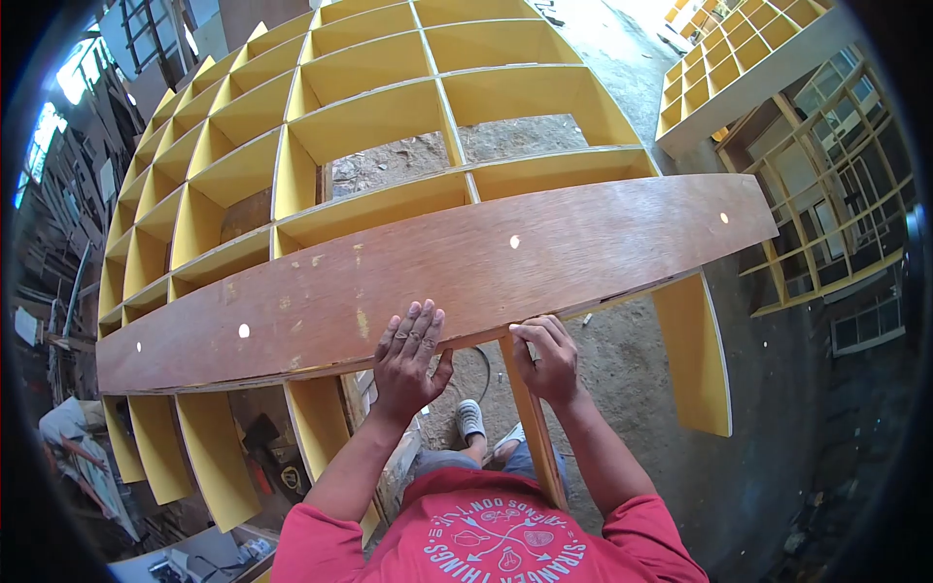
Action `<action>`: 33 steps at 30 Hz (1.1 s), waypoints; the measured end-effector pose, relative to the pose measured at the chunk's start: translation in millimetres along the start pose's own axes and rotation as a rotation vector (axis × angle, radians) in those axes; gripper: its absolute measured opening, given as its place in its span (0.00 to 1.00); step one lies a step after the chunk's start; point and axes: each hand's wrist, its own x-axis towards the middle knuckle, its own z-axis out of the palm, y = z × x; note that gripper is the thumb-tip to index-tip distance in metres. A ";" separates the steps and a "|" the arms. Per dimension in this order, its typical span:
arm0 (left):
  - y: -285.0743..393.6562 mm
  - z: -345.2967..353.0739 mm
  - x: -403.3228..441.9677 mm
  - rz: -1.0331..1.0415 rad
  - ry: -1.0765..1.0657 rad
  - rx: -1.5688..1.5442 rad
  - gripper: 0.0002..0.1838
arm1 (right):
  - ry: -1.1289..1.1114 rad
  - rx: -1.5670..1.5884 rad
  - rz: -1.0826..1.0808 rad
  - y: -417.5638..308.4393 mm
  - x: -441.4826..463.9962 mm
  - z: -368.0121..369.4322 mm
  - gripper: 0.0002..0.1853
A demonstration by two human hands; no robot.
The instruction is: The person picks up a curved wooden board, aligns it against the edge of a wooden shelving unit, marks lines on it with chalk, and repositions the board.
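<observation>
A long reddish-brown plywood board [583, 238] with several round pale spots lies across the near part of a yellow wooden grid frame [364, 126]. My left hand [409, 355] rests on the board's near edge, fingers stretched out over its top face and thumb lower at the edge. To its right, my right hand [549, 358] is closed at the same edge, with bent fingertips on the board and the thumb below. Just under the right hand, a narrow wooden upright [530, 418] runs down toward my body. The undersides of both hands are hidden.
Yellow panels [692, 355] stick out toward me below the board on both sides. Another yellow grid unit [724, 73] stands at the back right, near an open wooden lattice [826, 209]. Scrap wood [63, 185] is stacked on the left. A power tool [287, 476] sits at lower left.
</observation>
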 end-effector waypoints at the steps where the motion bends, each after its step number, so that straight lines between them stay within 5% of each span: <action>1: 0.6 -0.1 0.5 -0.005 0.001 -0.003 0.30 | 0.019 0.005 0.004 -1.6 -0.2 -0.2 0.11; 21: 0.2 4.5 -0.5 0.022 0.006 0.023 0.30 | 0.148 0.025 -0.034 7.6 -9.5 -6.2 0.09; 33: 1.2 3.8 -1.1 0.020 0.008 0.024 0.30 | 0.043 0.024 0.011 14.5 -8.8 -11.7 0.10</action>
